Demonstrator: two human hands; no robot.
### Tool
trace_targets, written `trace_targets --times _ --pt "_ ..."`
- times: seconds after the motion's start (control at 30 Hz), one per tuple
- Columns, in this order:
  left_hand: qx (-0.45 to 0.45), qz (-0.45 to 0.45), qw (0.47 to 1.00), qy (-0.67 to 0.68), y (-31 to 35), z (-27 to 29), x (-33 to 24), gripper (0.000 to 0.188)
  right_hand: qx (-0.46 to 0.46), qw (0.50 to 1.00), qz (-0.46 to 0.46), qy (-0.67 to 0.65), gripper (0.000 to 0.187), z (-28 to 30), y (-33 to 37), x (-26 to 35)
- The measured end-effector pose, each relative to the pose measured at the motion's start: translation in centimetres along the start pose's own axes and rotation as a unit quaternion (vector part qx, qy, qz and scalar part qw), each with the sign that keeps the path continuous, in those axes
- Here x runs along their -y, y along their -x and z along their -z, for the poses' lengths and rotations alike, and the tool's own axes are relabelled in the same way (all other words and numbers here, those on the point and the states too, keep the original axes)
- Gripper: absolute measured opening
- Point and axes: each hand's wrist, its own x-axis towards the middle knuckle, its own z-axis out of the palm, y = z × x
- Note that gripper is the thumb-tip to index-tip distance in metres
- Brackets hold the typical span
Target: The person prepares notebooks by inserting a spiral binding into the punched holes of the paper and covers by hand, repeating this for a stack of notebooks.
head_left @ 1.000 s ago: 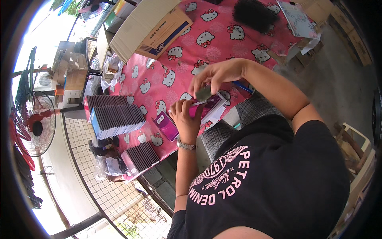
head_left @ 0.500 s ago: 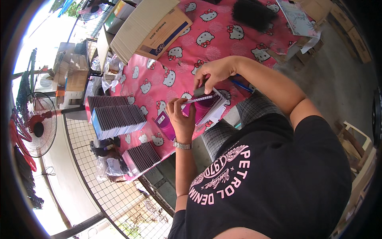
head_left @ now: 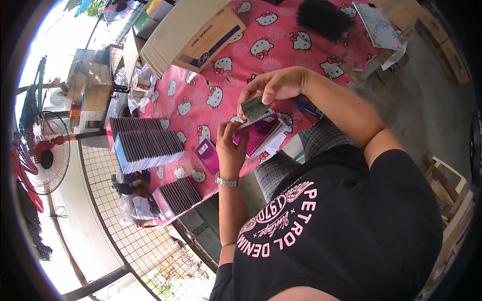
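My right hand (head_left: 275, 88) is closed on a small, flat, dark grey-green block (head_left: 254, 108), pinched between thumb and fingers. The block sits right at the punched edge of a pile of purple-covered notebook sheets (head_left: 261, 134); whether it presses on the edge I cannot tell. With its fingers bent round the left end of that pile, my left hand (head_left: 232, 145) grips it. Another purple notebook cover (head_left: 207, 156) lies on the table just left of my left hand. A blue pen-like object (head_left: 307, 108) lies beneath my right wrist.
Stacks of notebooks with black spiral bindings (head_left: 148, 150) stand at the table's left, with a smaller stack (head_left: 176, 199) nearer me. An open cardboard box (head_left: 208, 42) is at the back. Black coils (head_left: 324, 20) and a spiral notebook (head_left: 376, 27) lie far right on the pink tablecloth (head_left: 271, 50).
My right hand has risen slightly, and the block's broad face now shows. The white punched edge has tilted down toward the purple pile. My left hand keeps its hold.
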Motion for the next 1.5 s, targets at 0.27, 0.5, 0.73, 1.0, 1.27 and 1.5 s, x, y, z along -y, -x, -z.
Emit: trace_targets --times 0.27,0.5,0.73,1.0,1.27,1.5 --pt "0.02 0.065 0.995 0.074 0.4 -0.4 -0.1 0.02 -0.032 0.959 -0.111 0.258 0.054 0.6 -1.3 -0.2" --pt "0.033 0.109 0.982 0.152 0.9 -0.8 2.0 0.023 -0.044 0.957 -0.107 0.265 0.048 0.5 -2.0 -0.3" --pt "0.023 0.123 0.976 0.176 1.1 -0.7 2.6 0.022 -0.102 0.903 -0.147 0.392 0.051 1.6 -2.9 -0.4" --pt "-0.081 0.204 0.92 0.325 1.9 -0.8 1.3 0.015 -0.501 0.563 -0.041 0.656 0.046 2.6 3.8 -5.8" --pt "-0.124 0.198 0.913 0.335 3.0 -1.8 2.2 0.02 -0.465 0.558 -0.102 0.68 0.03 -2.6 11.7 -12.8" --pt "-0.174 0.18 0.911 0.327 3.0 -2.1 1.2 0.019 -0.413 0.763 0.224 0.443 0.016 -9.5 5.4 -7.3"
